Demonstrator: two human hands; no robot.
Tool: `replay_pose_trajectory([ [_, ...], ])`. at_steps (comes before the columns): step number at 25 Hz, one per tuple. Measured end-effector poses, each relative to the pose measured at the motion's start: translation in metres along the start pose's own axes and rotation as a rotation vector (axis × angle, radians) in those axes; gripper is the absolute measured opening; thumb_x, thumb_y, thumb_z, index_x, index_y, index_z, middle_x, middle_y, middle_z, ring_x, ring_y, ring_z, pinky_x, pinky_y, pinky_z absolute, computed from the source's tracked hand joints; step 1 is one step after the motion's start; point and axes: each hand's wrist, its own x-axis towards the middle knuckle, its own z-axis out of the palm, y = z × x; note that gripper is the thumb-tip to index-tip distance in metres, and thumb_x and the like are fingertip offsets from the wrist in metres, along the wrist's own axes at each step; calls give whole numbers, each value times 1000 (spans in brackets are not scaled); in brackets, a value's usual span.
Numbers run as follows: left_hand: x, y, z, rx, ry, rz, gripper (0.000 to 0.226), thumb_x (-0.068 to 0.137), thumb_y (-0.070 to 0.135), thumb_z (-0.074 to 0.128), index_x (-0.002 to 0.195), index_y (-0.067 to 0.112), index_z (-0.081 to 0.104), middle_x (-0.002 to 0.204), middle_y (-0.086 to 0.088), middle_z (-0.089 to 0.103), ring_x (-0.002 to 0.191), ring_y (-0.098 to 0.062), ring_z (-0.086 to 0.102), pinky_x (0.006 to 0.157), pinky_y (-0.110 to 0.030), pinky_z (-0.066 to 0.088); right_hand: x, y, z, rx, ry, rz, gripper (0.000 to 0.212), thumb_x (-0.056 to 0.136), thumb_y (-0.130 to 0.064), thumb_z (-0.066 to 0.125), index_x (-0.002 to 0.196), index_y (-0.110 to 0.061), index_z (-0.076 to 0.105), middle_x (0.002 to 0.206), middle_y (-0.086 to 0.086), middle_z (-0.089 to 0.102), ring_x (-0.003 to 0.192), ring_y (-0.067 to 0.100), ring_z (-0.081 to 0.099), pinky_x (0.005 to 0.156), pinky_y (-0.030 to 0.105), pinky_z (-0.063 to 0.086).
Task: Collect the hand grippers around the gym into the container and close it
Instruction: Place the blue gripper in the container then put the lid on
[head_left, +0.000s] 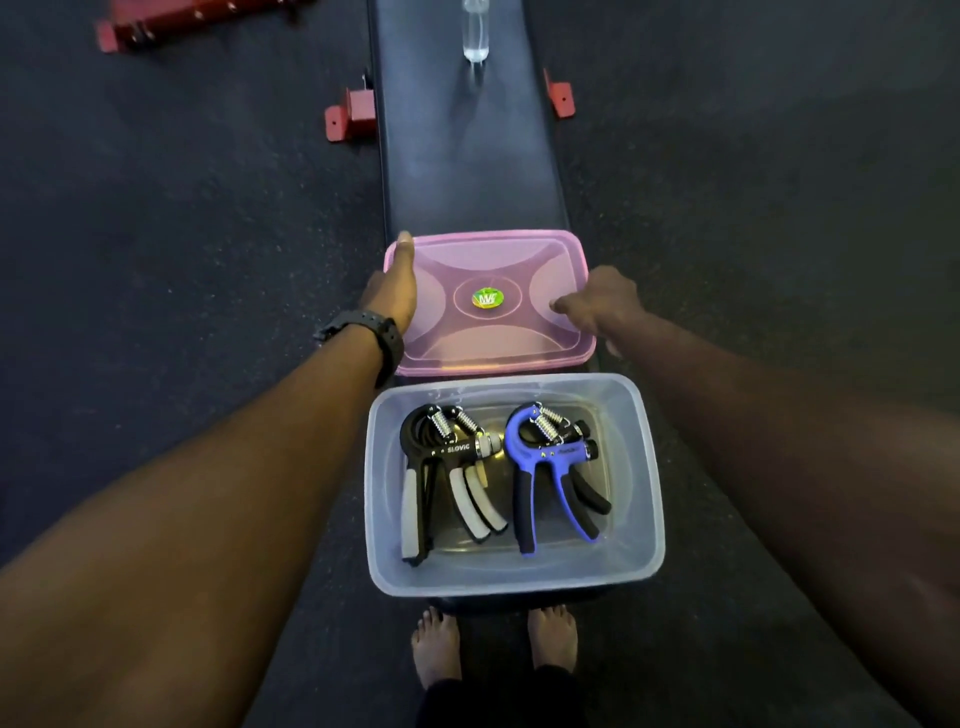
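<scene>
Both hands are on the pink lid (488, 301), which lies flat on the dark bench (457, 171) just beyond the clear container (644, 467). The left hand (395, 288) lies along the lid's left edge, its fingers (404, 244) held together and stretched toward the far left corner, the rest curling down over the rim out of sight, so how firmly they clamp it cannot be told. The right hand (602, 304) sits at the lid's right edge, one finger resting on the lid's top surface and the others wrapped over the side (their tips hidden below the rim). Nearer the person than both sets of fingers, the open container holds the hand grippers: black ones with grey handles (447, 478) on the left-hand side, and a blue one with black handles (545, 467) on the right-hand side, all lying on its floor. A black watch (374, 338) circles the left wrist. Far beyond the fingers, a clear bottle (475, 31) stands on the bench. Bare feet (436, 644) show on the dark floor below the container.
</scene>
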Motion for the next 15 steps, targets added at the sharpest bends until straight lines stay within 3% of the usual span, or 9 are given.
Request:
replay_pose_trajectory([
  [2, -15, 10, -1, -6, 0, 21, 126, 47, 97, 23, 138, 16, 58, 141, -14, 60, 125, -36, 58, 113, -52, 43, 0, 1, -1, -18, 11, -5, 54, 88, -26, 78, 130, 4, 63, 134, 22, 66, 121, 39, 65, 101, 47, 55],
  [5, -30, 20, 1, -12, -22, 15, 100, 76, 89, 22, 134, 17, 58, 134, -14, 62, 117, -36, 60, 108, -52, 47, -2, 2, -3, 8, 15, -5, 52, 89, -24, 77, 131, 2, 62, 133, 21, 66, 120, 39, 65, 100, 48, 56],
  [9, -33, 24, 1, 4, -15, 23, 101, 72, 87, 19, 135, 17, 56, 133, -15, 62, 115, -36, 61, 106, -50, 48, -8, -1, -7, 24, 31, 1, 53, 89, -23, 78, 133, 0, 59, 136, 19, 65, 122, 39, 64, 101, 48, 56],
  [15, -46, 43, -8, 8, 22, 101, 77, 97, 73, 22, 136, 16, 55, 125, -7, 59, 111, -30, 58, 97, -40, 43, -16, -19, -30, 12, 106, -55, 55, 90, -23, 77, 136, -3, 57, 137, 18, 64, 123, 38, 63, 99, 46, 54],
])
